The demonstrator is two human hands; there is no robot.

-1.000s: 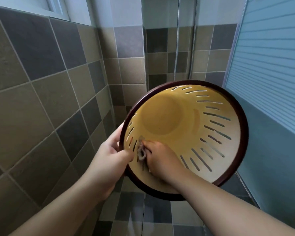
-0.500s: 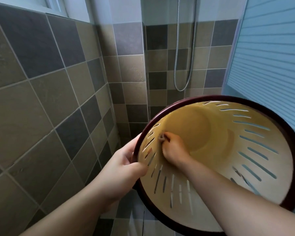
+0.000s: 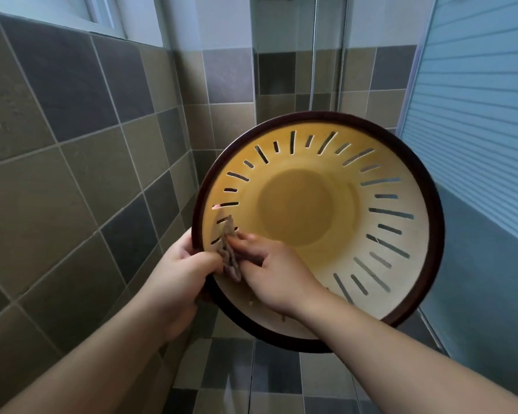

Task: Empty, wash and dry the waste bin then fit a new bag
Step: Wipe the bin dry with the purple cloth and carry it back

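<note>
The waste bin (image 3: 317, 228), yellow inside with a dark rim, is held up tilted in a tiled shower corner, mouth toward the camera. The left hand (image 3: 177, 273) grips its rim at lower left. The right hand (image 3: 269, 270) pinches a small grey cloth (image 3: 229, 252) against the slotted inner wall. Wiping well likely means turning the bin steadily and following each slot. No writing is readable.
</note>
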